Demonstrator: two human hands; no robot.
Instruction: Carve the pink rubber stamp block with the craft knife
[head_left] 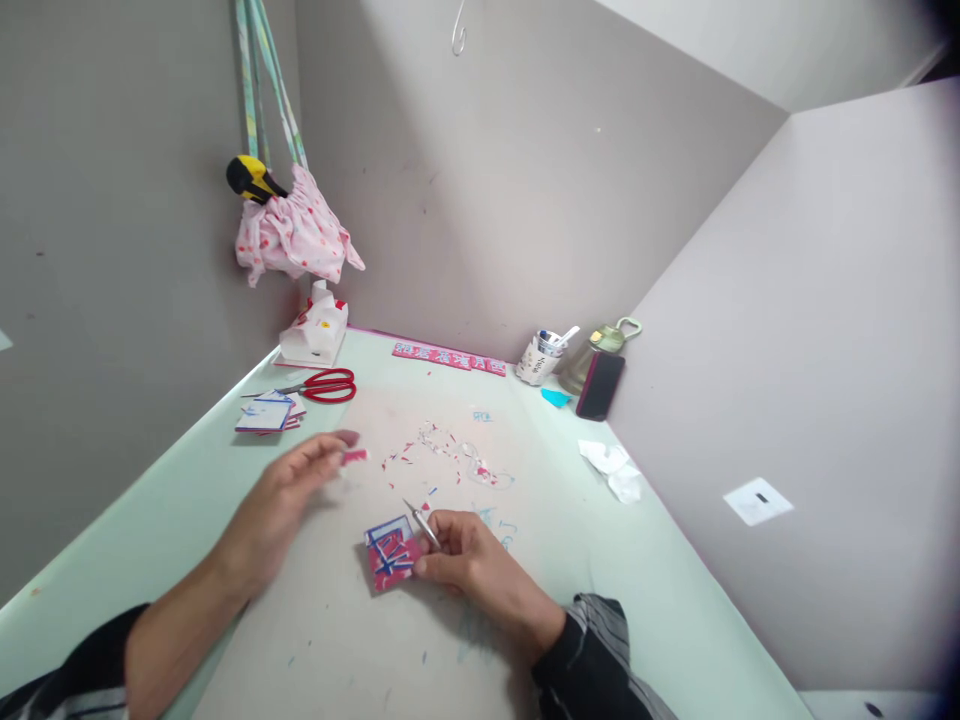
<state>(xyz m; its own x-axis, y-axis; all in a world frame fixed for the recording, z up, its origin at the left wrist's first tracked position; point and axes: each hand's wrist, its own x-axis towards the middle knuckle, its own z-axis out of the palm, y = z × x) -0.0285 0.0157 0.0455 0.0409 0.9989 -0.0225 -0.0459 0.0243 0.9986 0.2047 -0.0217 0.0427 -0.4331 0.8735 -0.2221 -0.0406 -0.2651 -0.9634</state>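
Note:
My left hand point(300, 475) is closed in a pinch on a small pink scrap point(355, 456), held above the board left of the shavings. Between the fingers of my right hand point(469, 560) lies a slim silver craft knife point(424, 526), its pointed blade aimed up and left. The same hand also grips the right edge of a pink square block point(390, 552), which bears blue lines and whitish cut areas. Pink and white shavings point(450, 446) are scattered beyond both hands.
Red-handled scissors point(330, 386) lie behind stacked square pieces point(264, 414) at left. A pink patterned strip point(448, 358) runs along the back. A cup point(538, 360), green bottle point(576, 372), phone point(601, 386) and crumpled tissue point(611, 468) are at right. A pink cloth bag point(296, 230) hangs at left.

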